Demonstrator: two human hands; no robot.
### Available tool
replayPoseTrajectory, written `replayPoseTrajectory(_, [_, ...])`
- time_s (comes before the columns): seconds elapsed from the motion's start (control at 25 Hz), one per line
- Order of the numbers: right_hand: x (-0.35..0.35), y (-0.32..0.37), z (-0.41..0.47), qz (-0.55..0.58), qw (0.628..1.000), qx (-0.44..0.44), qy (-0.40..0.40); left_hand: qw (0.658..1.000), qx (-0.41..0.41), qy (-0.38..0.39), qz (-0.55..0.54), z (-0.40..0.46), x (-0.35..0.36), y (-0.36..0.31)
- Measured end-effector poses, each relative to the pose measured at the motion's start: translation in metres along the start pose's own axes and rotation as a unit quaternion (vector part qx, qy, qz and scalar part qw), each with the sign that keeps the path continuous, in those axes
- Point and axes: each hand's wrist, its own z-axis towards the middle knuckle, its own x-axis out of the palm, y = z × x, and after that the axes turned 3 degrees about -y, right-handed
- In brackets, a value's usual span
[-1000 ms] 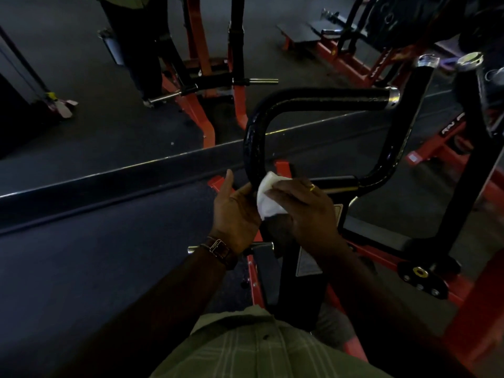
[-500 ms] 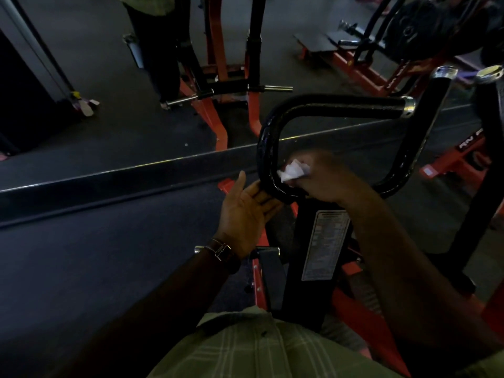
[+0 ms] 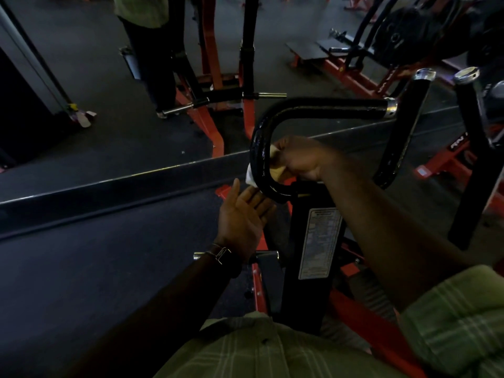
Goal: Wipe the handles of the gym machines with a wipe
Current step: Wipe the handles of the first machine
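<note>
Counting two hands, one wipe [image 3: 276, 165], one curved black handle [image 3: 259, 148] under work. Right hand [image 3: 302, 158] has climbed from the base of the bend a second ago to its inner side, fingers [image 3: 282, 145] curled, pressing the white wipe against the bar; a corner pokes out left of the tube. Left hand [image 3: 242, 216] has let go, palm up, fingers spread, just below the bend.

Single head view: looks forward and down, close above black handle [image 3: 321, 107], floor and red machines beyond.
</note>
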Motion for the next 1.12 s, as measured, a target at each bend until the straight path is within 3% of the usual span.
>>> replayPoseTrajectory(0.08, [0.001, -0.001, -0.012, -0.112, 0.991, -0.040, -0.057, 1.000, 0.004, 0.007, -0.006, -0.003, 0.000, -0.007])
replayPoseTrajectory(0.16, [0.014, -0.013, -0.033, -0.231, 0.949, -0.124, -0.174, 1.000, 0.008, 0.008, -0.015, -0.006, -0.002, -0.014])
replayPoseTrajectory(0.28, [0.060, -0.062, -0.062, -0.274, 0.816, -0.333, -0.385, 1.000, 0.013, 0.013, -0.022, -0.006, -0.008, -0.022])
replayPoseTrajectory(0.48, [0.067, -0.103, -0.052, -0.419, 0.671, -0.462, -0.402, 0.999, -0.007, 0.044, -0.019, -0.002, -0.008, -0.023])
replayPoseTrajectory(0.64, [0.081, -0.077, -0.037, -0.453, 0.644, -0.471, -0.397, 0.997, -0.028, 0.069, -0.032, 0.000, 0.002, -0.021])
replayPoseTrajectory(0.8, [0.079, -0.090, -0.047, -0.460, 0.656, -0.454, -0.389, 0.995, -0.038, 0.077, -0.041, 0.001, 0.004, -0.019])
replayPoseTrajectory(0.96, [0.087, -0.073, -0.044, -0.506, 0.624, -0.430, -0.411, 0.996, -0.047, 0.058, -0.056, 0.002, 0.004, -0.014])
replayPoseTrajectory(1.12, [0.084, -0.063, -0.036, -0.493, 0.640, -0.421, -0.413, 0.994, -0.049, 0.047, -0.085, 0.005, 0.006, -0.012])
